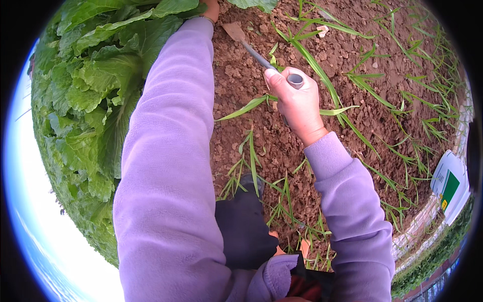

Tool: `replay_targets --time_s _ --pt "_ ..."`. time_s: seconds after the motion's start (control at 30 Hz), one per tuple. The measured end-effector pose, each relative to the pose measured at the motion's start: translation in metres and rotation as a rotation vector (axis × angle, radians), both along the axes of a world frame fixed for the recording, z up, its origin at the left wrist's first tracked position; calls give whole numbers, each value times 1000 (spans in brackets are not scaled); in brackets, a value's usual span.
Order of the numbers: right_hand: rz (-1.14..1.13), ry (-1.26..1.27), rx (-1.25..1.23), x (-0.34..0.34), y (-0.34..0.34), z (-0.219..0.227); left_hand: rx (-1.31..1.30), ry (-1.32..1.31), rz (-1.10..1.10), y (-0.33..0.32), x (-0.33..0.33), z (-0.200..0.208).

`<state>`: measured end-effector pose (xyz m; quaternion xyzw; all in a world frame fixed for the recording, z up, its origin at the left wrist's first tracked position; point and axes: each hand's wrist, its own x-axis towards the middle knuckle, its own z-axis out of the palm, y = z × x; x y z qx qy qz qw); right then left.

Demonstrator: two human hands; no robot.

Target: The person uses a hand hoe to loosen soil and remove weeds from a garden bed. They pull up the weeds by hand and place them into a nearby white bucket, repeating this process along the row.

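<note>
My right hand [298, 103] is closed around the grey handle of a hand trowel [257, 54]. The handle's hollow round end shows above my fist. The tool's flat, soil-coloured blade points up and left, over or against the brown soil. My left arm reaches far forward, and only part of my left hand [212, 11] shows at the top edge, beside broad green leaves. Its fingers are hidden, so what it touches cannot be made out. Large leafy green plants [103, 83] fill the left side, close along my left sleeve.
Reddish-brown crumbly soil [234, 80] carries several strappy green plants [314, 63] around and beyond my right hand. A white container [449, 186] with a green and yellow label stands at the far right. My dark boot [246, 189] is on the soil below, between my arms.
</note>
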<state>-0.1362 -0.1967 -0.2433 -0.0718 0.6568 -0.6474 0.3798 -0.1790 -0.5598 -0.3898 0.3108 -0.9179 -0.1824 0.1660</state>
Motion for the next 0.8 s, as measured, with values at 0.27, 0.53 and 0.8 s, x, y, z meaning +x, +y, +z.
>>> replay_targets --time_s 0.27,0.53,0.8 --pt "54 -27 103 -20 -44 10 -1 29 13 3 0 12" --pt "80 119 84 17 22 23 -82 118 81 4 41 28" --pt "104 43 115 50 118 54 523 56 324 80 74 59"
